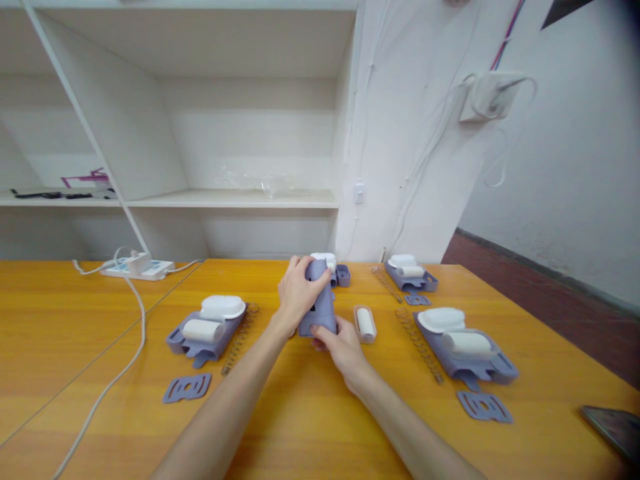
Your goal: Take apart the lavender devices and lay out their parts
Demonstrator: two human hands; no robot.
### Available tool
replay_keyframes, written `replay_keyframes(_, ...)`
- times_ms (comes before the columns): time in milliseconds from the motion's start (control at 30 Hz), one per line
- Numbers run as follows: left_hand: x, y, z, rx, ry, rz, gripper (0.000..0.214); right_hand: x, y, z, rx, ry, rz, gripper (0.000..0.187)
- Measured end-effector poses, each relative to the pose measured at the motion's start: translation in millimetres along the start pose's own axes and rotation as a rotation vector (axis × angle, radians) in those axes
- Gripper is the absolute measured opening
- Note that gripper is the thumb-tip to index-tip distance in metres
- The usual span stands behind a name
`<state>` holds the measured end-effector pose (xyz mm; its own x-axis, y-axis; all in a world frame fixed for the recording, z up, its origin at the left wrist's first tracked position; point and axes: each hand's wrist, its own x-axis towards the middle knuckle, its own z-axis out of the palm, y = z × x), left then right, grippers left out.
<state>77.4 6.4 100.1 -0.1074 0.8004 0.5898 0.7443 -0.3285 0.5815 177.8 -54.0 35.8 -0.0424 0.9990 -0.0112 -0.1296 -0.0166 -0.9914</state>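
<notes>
Over the middle of the table, a grey-purple plastic housing (325,312) is held up and tilted between both my hands. My left hand (295,290) wraps round its upper part, with the thumb across the front. At the lower end, my right hand (344,347) grips it with the thumb on the near face and fingers behind. Just right of it lies a small clear-edged tray with a white roll (366,323). Partly hidden behind my hands are a white oval part (325,257) and a small grey-purple cup-like piece (343,275).
Similar grey-purple housings with white lids and rolls lie at left (206,333), right (467,347) and back right (411,272). Coil springs (423,347) and flat slotted plates (187,388) lie beside them. A power strip (139,267) trails a white cable; a phone (613,427) rests at right.
</notes>
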Motion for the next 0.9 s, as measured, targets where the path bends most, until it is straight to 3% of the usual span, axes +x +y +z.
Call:
replay_keyframes(133,10,-7,-5.2,-0.129,-0.010,0.046,0.037,0,1,-6,0.039,-0.071,-0.055,0.026)
replay_keyframes(267,31,-22,-15.6,-0.344,-0.241,0.068,0.037,3,5,-14,0.027,-0.089,-0.107,0.031)
replay_keyframes(367,41,-29,-21.1,-0.433,-0.301,0.003,0.039,6,10,-15,-0.001,-0.080,-0.110,0.032)
replay_keyframes(467,40,-27,-22.3,-0.388,-0.284,0.018,0.040,7,12,-13,-0.024,-0.075,-0.115,0.033)
replay_keyframes(600,25,-17,-15.7,-0.116,-0.204,0.078,0.047,6,8,-7,-0.060,-0.011,-0.091,0.025)
replay_keyframes(900,6,-4,17.9,0.158,-0.051,-0.112,0.043,8,3,3,-0.073,0.085,-0.068,0.015)
